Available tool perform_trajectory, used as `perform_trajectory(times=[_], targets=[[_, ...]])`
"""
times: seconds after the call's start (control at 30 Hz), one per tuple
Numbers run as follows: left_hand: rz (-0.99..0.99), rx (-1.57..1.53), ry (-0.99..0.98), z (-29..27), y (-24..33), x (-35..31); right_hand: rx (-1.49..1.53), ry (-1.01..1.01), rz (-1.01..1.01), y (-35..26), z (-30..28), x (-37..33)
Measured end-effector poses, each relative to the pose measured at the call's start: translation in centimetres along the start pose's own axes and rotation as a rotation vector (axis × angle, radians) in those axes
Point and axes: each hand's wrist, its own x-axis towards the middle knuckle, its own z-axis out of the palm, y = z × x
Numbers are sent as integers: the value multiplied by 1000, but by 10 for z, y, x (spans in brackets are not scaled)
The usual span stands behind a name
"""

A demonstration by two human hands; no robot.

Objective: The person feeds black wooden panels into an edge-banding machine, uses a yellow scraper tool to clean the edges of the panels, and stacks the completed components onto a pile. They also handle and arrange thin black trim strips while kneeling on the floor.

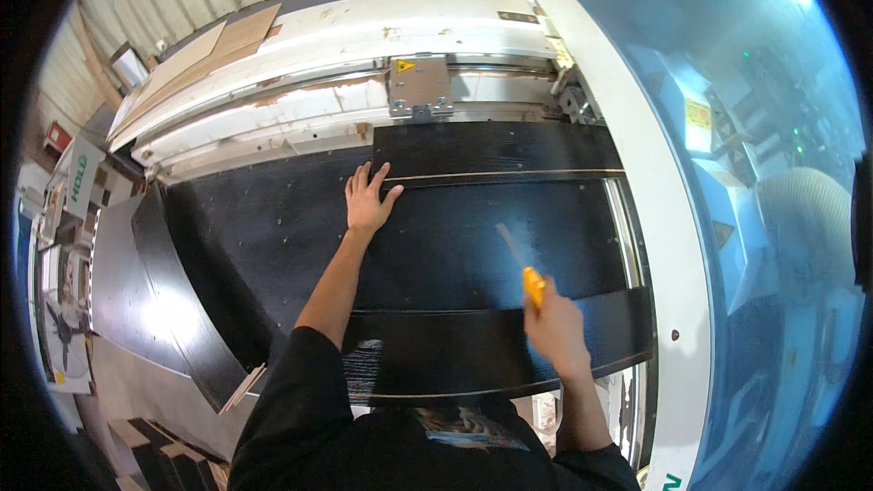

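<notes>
My right hand (555,332) is closed around a yellow utility knife (535,285). Its long thin blade points away and to the left, smeared by motion, over the middle black board (446,245). I cannot tell whether the blade touches the surface. My left hand (368,205) lies open on the black boards with fingers spread, its fingertips by the near left corner of the far black strip (491,147). A pale raw edge runs along that strip. Nearest my body, another black strip (491,341) lies across the front.
A white machine beam (318,32) with a metal carriage plate (420,86) spans the far side. At right stand a white frame (668,245) and a blue translucent cover (773,309). A curved black strip (186,291) lies left; cut board pieces (164,455) are stacked lower left.
</notes>
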Motion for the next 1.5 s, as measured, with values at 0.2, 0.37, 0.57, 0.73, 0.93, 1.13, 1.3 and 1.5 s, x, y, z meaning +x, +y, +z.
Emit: perform_trajectory(times=[0.2, 0.37, 0.57, 0.73, 0.93, 1.13, 1.3, 1.5], targets=[[117, -21, 212, 9, 38, 35, 127, -28, 89, -1, 6, -8], [327, -88, -76, 55, 115, 76, 71, 185, 227, 38, -7, 11], [234, 159, -344, 97, 152, 81, 346, -204, 79, 21, -3, -14], [379, 151, -264, 77, 139, 65, 463, -405, -73, -4, -4, -23], [434, 155, -353, 26, 89, 19, 161, 23, 287, 51, -14, 0], [473, 123, -314, -11, 54, -18, 103, 179, 491, 121, -31, 12], [468, 101, -297, -11, 51, -24, 247, -309, 147, 5, -17, -13], [449, 102, -322, -11, 49, -22, 326, -474, -135, -37, 13, -53]])
